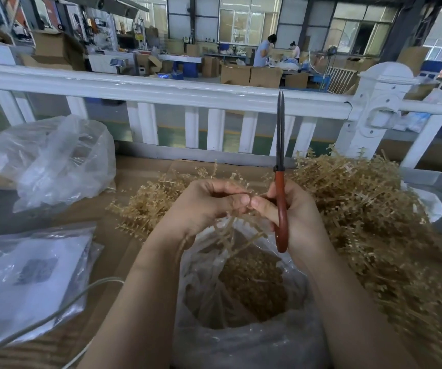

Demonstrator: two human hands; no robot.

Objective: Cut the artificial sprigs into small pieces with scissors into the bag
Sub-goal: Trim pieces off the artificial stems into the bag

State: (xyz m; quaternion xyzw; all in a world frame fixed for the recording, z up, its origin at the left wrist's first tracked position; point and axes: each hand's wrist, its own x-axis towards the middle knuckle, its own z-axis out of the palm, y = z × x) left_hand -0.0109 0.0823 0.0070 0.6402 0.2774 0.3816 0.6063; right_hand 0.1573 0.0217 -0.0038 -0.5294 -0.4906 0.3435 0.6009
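Observation:
My left hand (209,203) pinches a tan artificial sprig (237,230) whose branches hang down over the open clear plastic bag (241,339). The bag holds a heap of small cut pieces (252,286). My right hand (291,209) grips red-handled scissors (280,182), blades together and pointing straight up, while its fingertips touch the same sprig beside my left thumb. A large pile of uncut sprigs (361,209) lies to the right, and a smaller bunch (148,206) lies behind my left hand.
A crumpled clear bag (54,161) sits at the far left. A flat packet with paper inside (28,275) lies at the near left, with a white cable (54,315) across it. A white railing (161,89) runs behind the cardboard-covered table (124,235).

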